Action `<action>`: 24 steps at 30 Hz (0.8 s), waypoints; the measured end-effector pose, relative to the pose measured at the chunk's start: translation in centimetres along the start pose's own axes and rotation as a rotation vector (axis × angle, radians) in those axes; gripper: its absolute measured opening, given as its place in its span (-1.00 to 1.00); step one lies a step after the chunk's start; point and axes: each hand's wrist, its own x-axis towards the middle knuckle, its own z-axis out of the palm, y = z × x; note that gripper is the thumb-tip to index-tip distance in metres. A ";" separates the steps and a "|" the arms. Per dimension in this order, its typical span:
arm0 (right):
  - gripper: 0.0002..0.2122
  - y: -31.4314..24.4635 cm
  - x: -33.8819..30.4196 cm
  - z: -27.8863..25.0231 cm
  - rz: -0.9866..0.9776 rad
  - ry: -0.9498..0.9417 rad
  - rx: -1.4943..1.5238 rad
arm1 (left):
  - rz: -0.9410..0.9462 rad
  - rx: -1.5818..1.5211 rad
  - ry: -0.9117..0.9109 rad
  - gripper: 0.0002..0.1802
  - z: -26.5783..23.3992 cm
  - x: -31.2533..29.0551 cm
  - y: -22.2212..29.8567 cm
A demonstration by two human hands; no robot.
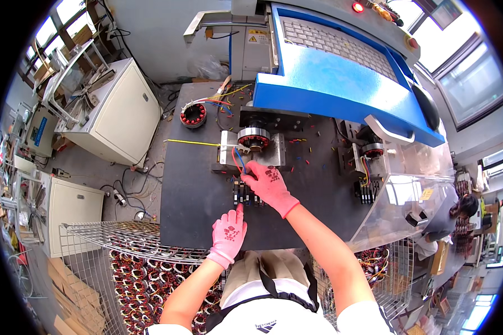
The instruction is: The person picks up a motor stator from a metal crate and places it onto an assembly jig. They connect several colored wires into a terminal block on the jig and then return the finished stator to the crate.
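Note:
A stator [254, 137] with a steel ring and red-and-black coils sits in a metal fixture [280, 153] on the dark worktop. Red and blue wires [240, 158] come off it toward me, and a yellow wire [193, 142] stretches away to the left. The thumb and fingers of my right hand [269, 185] are closed on the blue wire; whether the red one is also pinched is hard to see. My left hand [229, 233] points its index finger onto a row of black clip terminals [241, 195], other fingers curled, nothing held.
Another stator [193, 115] with loose leads lies at the worktop's back left. On the right, a stator [373, 150] is wired to terminals [366, 192] beside a clear panel [399, 206]. A blue keyboard drawer [341, 84] overhangs the back. Wire baskets [134, 243] of stators stand below.

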 end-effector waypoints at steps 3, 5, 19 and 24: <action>-0.81 -0.2 0.1 0.3 -0.024 0.013 -0.030 | 0.007 -0.006 0.033 -0.38 0.0 0.1 -0.1; -0.82 0.0 0.3 0.4 -0.043 0.027 -0.062 | 0.011 -0.060 0.064 -0.43 -0.7 0.6 -0.1; -0.62 -4.2 -0.6 -0.9 0.424 -0.327 1.018 | -0.029 -1.711 0.397 -0.57 -13.0 8.0 -4.7; -0.83 -3.6 0.2 -0.2 0.348 -0.334 0.921 | 0.076 -1.265 0.238 -0.61 -10.4 1.6 -2.1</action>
